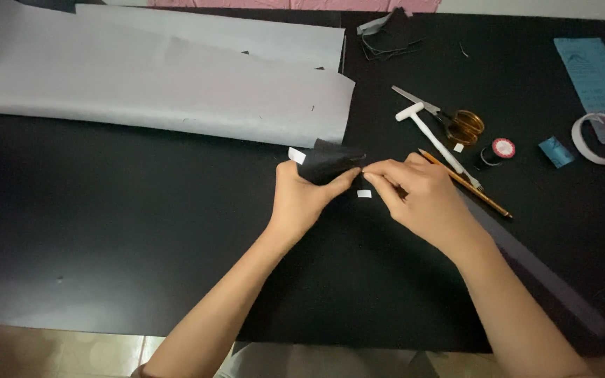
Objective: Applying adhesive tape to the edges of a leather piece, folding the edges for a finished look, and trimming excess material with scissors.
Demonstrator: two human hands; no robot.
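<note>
My left hand [301,199] grips a small folded piece of black fabric [327,161] with a white tab sticking out at its left end. My right hand [414,196] pinches the right tip of the same piece with thumb and forefinger. Both hands hover just above a large black sheet [106,231] that covers the table. A small white strip [364,193] lies on the black sheet between the two hands.
Large sheets of white paper [155,84] lie at the back left. To the right lie scissors [449,119], a white seam ripper [432,136], a pencil [470,185], a thread spool [502,148], a blue clip [556,151], a tape roll [602,138] and a blue card [596,73]. A dark ruler [533,269] runs front right.
</note>
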